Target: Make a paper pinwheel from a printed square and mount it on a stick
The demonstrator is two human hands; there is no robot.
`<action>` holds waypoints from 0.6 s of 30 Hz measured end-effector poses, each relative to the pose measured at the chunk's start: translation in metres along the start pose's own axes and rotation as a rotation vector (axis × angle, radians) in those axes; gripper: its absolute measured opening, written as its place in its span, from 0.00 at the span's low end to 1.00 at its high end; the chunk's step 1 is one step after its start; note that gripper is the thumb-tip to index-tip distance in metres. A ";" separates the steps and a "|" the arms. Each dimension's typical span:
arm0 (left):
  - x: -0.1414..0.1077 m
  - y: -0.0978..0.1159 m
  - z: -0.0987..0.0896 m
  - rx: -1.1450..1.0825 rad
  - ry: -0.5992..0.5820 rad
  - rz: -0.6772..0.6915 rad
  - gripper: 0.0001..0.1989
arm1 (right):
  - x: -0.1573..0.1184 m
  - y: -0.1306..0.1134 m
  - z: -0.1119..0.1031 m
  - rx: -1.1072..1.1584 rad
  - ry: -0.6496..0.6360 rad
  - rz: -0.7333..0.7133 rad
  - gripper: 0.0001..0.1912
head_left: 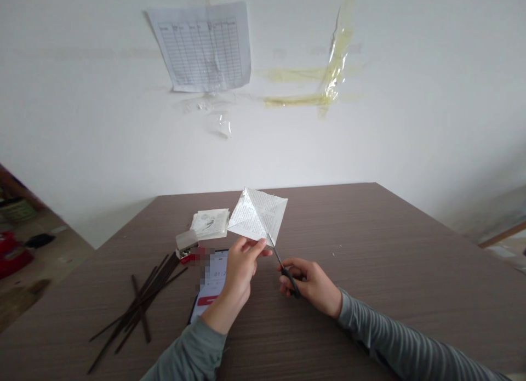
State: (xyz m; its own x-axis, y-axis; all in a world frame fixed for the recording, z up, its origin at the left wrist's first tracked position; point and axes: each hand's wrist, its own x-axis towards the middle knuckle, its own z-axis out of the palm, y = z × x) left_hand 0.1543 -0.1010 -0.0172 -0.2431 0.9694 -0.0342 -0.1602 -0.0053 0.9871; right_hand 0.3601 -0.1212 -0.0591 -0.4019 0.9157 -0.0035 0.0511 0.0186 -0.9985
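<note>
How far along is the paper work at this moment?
Done: the printed sheet already shows diagonal folds. In hand: the left hand holds it up, while the right hand holds black-handled scissors with their tips at its edge. Left: a small stack of paper and a pile of dark sticks lie untouched by either hand.
</note>
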 end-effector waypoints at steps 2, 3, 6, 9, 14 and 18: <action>0.000 0.001 0.000 -0.007 0.004 -0.001 0.16 | 0.000 0.000 0.000 0.003 0.018 -0.001 0.34; 0.000 0.001 0.000 -0.009 0.002 0.000 0.16 | -0.001 0.000 0.000 0.005 0.023 0.000 0.33; -0.001 0.001 0.000 -0.003 -0.008 0.005 0.17 | -0.001 -0.001 0.001 0.008 0.030 0.003 0.34; 0.000 0.001 -0.001 0.013 -0.017 0.003 0.19 | 0.000 -0.002 0.001 0.004 0.034 0.000 0.35; 0.000 0.000 -0.001 0.020 -0.030 -0.008 0.18 | 0.002 -0.002 -0.001 0.007 0.020 0.004 0.36; 0.000 0.001 -0.001 0.030 -0.042 -0.016 0.16 | 0.002 0.000 -0.002 0.009 0.034 -0.008 0.34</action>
State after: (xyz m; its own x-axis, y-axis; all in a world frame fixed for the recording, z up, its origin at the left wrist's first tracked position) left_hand 0.1536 -0.1011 -0.0167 -0.2001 0.9788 -0.0442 -0.1348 0.0172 0.9907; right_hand 0.3609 -0.1185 -0.0590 -0.3711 0.9286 0.0063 0.0395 0.0226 -0.9990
